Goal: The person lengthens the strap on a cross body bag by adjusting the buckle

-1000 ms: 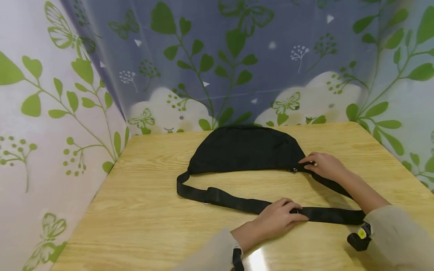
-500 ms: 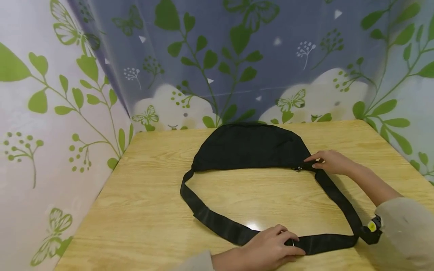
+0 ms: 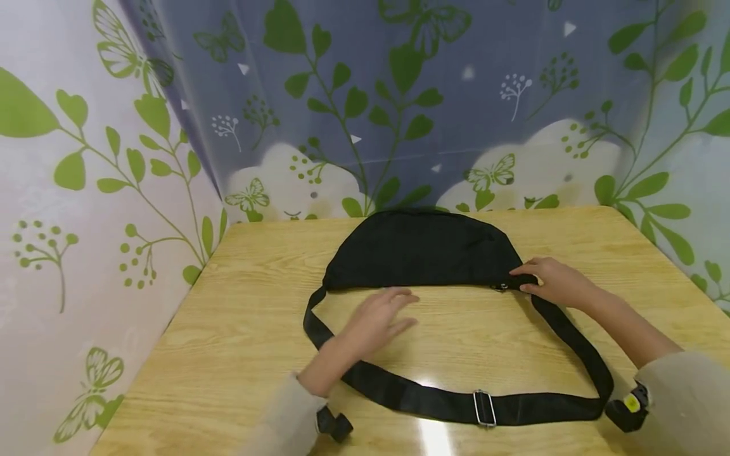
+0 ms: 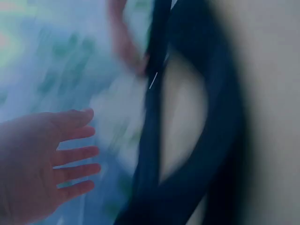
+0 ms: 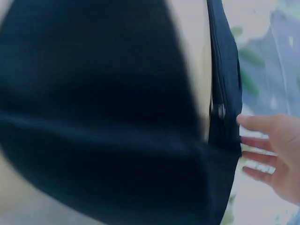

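A black waist bag (image 3: 422,250) lies flat near the back of the table, its strap (image 3: 422,394) looping toward the front. My right hand (image 3: 561,283) pinches the bag's right corner, where the strap joins, beside a small zipper pull (image 3: 502,287). In the right wrist view, the thumb and fingertips (image 5: 248,121) meet the bag's edge. My left hand (image 3: 373,323) hovers over the strap's left side, just below the bag's lower edge, with loose fingers and nothing held. A metal slider buckle (image 3: 485,408) sits on the front run of the strap.
The wood-grain table (image 3: 239,354) has a patterned cloth (image 3: 319,95) hanging behind it and along both sides. Wrist cameras on black bands (image 3: 627,405) are worn at both sleeves.
My left hand has let go of the strap at the buckle and moved up and left toward the bag. The strap has been drawn forward into a wider loop. My right hand stays at the corner.
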The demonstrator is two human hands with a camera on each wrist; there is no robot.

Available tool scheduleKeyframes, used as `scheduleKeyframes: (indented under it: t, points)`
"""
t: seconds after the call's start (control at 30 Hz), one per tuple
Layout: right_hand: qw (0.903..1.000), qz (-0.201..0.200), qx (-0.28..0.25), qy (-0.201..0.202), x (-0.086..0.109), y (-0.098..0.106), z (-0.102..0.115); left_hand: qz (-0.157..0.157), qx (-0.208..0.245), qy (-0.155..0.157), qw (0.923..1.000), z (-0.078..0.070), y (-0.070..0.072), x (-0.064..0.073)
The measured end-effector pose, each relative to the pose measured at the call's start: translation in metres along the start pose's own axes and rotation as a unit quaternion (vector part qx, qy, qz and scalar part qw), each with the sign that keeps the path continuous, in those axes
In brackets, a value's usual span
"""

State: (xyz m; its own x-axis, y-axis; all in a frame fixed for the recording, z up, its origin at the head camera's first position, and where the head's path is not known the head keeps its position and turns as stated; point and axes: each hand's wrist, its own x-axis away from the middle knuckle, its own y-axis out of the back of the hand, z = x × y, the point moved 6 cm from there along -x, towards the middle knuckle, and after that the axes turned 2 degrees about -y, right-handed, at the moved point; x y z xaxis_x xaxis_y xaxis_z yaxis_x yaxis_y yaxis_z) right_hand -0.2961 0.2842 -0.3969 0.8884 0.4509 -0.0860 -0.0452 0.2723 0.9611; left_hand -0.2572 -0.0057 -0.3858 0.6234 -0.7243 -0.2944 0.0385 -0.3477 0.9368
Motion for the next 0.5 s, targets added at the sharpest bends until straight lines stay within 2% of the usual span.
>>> scheduleKeyframes:
  t: [0.1,0.17,0.27,0.37,0.43,0.5]
  points:
    - [0.9967,-0.032,0.013,0.074,0.004,-0.005,0.037,-0.026,-0.002,0.046,0.9986,0.059,0.027,0.008]
    - [0.9904,-0.037,0.0,0.134,0.008,-0.012,0.066,-0.037,-0.017,0.064,0.9971,0.098,0.039,0.016]
    - [0.9739,-0.017,-0.038,0.223,0.017,-0.029,0.111,-0.029,-0.062,0.05,0.9964,0.145,0.041,0.028]
    - [0.9538,0.027,-0.075,0.29,0.025,-0.05,0.15,0.015,-0.122,0.025,0.9921,0.172,0.029,0.04]
    - [0.9408,0.048,-0.082,0.325,0.03,-0.063,0.169,0.043,-0.15,0.006,0.9877,0.181,0.018,0.046]
    - [0.9334,0.065,-0.078,0.344,0.033,-0.073,0.182,0.061,-0.17,-0.004,0.9835,0.185,0.009,0.051]
